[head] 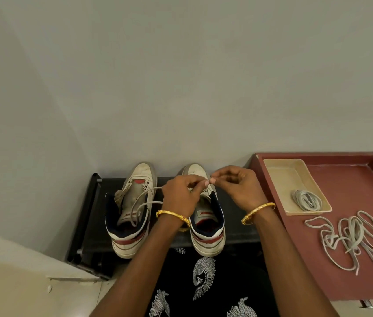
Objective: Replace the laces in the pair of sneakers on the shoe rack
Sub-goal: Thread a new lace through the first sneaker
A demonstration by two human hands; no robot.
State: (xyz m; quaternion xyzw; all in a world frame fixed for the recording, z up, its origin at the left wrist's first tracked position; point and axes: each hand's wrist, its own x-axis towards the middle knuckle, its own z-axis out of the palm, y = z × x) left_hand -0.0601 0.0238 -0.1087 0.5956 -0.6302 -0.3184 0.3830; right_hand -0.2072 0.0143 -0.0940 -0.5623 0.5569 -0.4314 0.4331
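I'm looking down at the black metal shoe rack (89, 216) standing against the pale wall, with the dark-red table (341, 282) just to its right. On the rack I'm seeing the pair of white, red-trimmed sneakers: the left sneaker (130, 216) sitting open, the right sneaker (206, 227) being worked over. The loose heap of grey-white laces (352, 239) is lying on the table, probably parked out of the way, and a coiled lace (306, 200) is waiting in the shallow beige tray (279, 177), within reach. My left hand (181, 195) is curling its fingers around the long grey lace (144, 204) that's trailing across the left sneaker; my right hand (238, 186) is pinching the same lace's tip, likely lining it up for an eyelet near the toe.
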